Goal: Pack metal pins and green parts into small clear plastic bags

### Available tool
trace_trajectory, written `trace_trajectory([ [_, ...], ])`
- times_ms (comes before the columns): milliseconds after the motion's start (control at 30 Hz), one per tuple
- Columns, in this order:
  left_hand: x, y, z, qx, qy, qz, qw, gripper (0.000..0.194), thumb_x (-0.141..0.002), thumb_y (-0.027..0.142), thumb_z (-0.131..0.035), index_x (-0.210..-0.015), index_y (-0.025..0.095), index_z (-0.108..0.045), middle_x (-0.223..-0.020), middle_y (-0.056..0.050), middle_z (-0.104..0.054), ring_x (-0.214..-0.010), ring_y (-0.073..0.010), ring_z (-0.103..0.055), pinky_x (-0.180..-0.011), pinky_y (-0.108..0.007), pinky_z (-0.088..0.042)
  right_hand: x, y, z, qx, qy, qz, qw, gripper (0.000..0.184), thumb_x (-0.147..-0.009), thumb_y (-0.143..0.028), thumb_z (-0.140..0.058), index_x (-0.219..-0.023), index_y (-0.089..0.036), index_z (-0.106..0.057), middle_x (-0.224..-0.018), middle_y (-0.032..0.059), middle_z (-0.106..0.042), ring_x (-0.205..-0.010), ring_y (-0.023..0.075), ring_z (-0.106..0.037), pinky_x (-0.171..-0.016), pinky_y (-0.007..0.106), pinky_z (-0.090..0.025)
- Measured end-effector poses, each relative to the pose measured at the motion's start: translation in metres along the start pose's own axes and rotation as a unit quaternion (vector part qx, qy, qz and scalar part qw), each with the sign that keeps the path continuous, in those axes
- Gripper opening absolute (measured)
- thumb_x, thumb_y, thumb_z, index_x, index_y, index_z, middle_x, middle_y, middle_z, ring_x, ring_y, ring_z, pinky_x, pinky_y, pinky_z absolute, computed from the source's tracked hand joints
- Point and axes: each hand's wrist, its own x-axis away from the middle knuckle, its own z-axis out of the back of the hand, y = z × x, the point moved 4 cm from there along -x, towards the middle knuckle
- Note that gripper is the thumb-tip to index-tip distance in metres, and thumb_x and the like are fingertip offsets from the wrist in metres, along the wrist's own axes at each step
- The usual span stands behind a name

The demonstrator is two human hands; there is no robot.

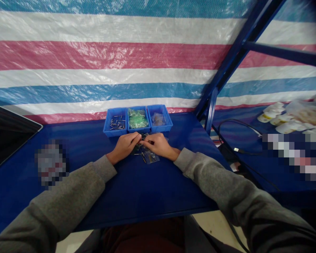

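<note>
My left hand (124,147) and my right hand (162,145) meet over the blue table (158,186), fingers curled together just in front of the bins. Whatever they pinch is too small and hidden to make out. Below and between them lie loose metal screw-like pieces (143,158) and a small clear plastic bag (154,157). Behind the hands stand three blue bins side by side. The left bin (116,133) has long metal screw-like pieces, the middle bin (139,130) green-tinted plastic packets, and the right bin (169,122) small clear bags with brownish contents.
A blurred-out item (51,164) lies on the table's left, near a dark screen-like panel (10,140). To the right rise blue metal frame bars (226,66). Beyond them are a black cable (223,121) and several white rolls or bottles (271,114). Striped sheeting (107,56) hangs behind.
</note>
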Motion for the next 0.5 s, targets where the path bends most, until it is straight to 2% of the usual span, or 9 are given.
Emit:
trace_trajectory([
  [133,-0.0002,0.001,0.0015,0.019,0.002,0.006,1.0,0.033,-0.093,0.033,-0.034,-0.072,0.016,-0.053,-0.066,0.001,-0.056,-0.06,-0.0101,-0.052,-0.059,-0.021,-0.037,-0.0012,0.0064,-0.007,0.012,-0.024,-0.005,1.0,0.03,-0.082,-0.034,-0.059,-0.058,-0.015,-0.057,-0.052,-0.0031,-0.051,-0.048,0.0073,-0.041,-0.052,0.021,-0.027],
  [333,-0.0011,0.0008,0.002,0.052,0.005,0.025,0.998,0.034,-0.093,0.032,-0.033,-0.073,0.016,-0.056,-0.068,0.0,-0.059,-0.062,-0.0104,-0.054,-0.061,-0.021,-0.039,-0.0028,0.0069,-0.0086,0.033,-0.038,-0.019,0.999,0.027,-0.081,-0.033,-0.06,-0.06,-0.016,-0.058,-0.052,-0.0035,-0.052,-0.047,0.0065,-0.041,-0.051,0.021,-0.024],
  [500,-0.0003,0.0001,0.0036,0.093,0.031,0.057,0.994,0.033,-0.093,0.034,-0.033,-0.08,0.016,-0.057,-0.065,0.0,-0.058,-0.061,-0.0106,-0.055,-0.063,-0.022,-0.042,-0.0012,0.0071,-0.0093,0.026,-0.034,-0.017,0.999,0.025,-0.081,-0.032,-0.061,-0.061,-0.015,-0.059,-0.053,-0.0033,-0.053,-0.047,0.0064,-0.041,-0.051,0.021,-0.025],
])
